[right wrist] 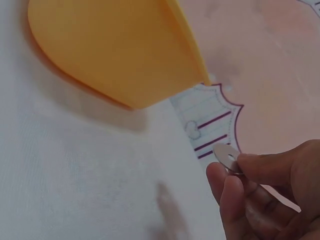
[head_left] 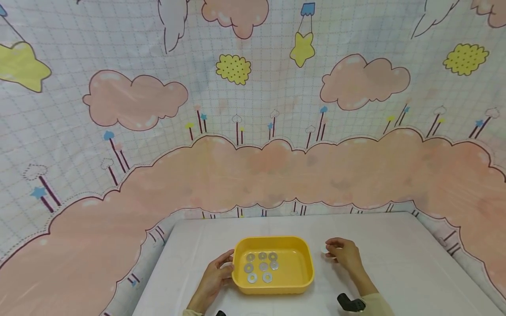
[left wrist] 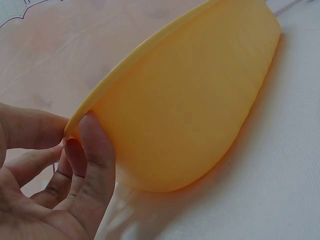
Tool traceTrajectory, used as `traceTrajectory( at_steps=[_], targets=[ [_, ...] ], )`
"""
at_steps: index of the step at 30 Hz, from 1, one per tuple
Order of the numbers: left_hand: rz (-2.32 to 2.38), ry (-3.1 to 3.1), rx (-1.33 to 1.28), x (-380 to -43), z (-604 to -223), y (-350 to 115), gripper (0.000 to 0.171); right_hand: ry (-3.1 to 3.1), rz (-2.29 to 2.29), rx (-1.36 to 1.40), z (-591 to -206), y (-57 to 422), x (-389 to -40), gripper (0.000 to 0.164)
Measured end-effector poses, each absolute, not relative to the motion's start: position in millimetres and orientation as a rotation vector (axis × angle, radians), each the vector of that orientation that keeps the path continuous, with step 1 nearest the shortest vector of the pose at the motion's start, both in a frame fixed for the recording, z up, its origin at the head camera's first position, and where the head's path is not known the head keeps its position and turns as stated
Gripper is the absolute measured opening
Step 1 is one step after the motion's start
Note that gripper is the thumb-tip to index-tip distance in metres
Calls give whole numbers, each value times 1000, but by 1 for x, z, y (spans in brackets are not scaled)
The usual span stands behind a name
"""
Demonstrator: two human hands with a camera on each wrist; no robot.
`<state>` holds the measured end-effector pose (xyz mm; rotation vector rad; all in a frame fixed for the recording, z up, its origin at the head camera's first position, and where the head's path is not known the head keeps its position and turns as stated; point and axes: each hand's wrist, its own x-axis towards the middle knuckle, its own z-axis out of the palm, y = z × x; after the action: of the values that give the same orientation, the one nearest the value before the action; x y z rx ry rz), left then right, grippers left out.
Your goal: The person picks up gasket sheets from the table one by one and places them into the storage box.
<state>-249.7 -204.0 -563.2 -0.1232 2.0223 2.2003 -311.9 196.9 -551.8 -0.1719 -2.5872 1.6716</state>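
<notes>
A yellow rectangular plastic tray (head_left: 294,268) sits on the white tabletop, in the lower middle of the head view. Several flat silvery washers (head_left: 263,266) lie apart from each other in its left and middle part. My left hand (head_left: 213,278) pinches the tray's left rim between thumb and fingers, as the left wrist view shows close up. To the right of the tray, above the table, my right hand (head_left: 347,254) holds one washer (right wrist: 222,153) between thumb and fingertips. The hole in that washer shows in the right wrist view.
A white cloth-covered table (head_left: 411,259) extends on all sides of the tray. Behind it hangs a backdrop (head_left: 292,175) printed with pink clouds and stars. A black device (head_left: 351,303) is at the right wrist, by a pale sleeve (head_left: 377,305).
</notes>
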Motion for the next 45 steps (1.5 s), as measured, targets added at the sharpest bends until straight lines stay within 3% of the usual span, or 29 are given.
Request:
traceTrajectory(
  at_steps=[26,45],
  targets=[
    [2191,2037,-146,-253,-562,-204,61,-2464,1900,-81,-504,176,-299,24],
    [2199,2021,-151,-255,-563,-204,61,-2403,2027,12,-488,132,-284,18]
  ],
)
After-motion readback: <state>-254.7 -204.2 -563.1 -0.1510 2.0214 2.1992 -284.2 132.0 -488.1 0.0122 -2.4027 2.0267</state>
